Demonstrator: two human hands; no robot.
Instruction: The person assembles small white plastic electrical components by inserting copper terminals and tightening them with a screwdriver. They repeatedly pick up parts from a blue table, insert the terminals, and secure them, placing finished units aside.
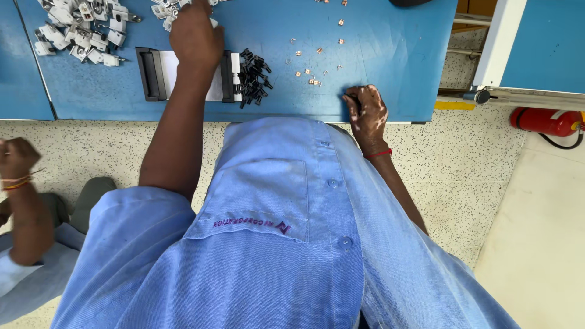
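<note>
My left hand (195, 36) reaches across the blue table (378, 67) to a heap of small white metal parts (167, 9) at its far edge. The fingers point away from me and are hidden behind the back of the hand. My forearm crosses a white tray with black handles (152, 73). Beside the tray lies a pile of small black clips (255, 78). My right hand (365, 113), with a red thread at the wrist, rests curled at the table's near edge. Something dark shows at its fingertips, too small to make out.
A second heap of white parts (79, 33) lies at the far left. Tiny copper-coloured pieces (311, 61) are scattered mid-table. Another person's fist (15, 158) and blue sleeve show at the left. A red fire extinguisher (545, 120) lies on the speckled floor at the right.
</note>
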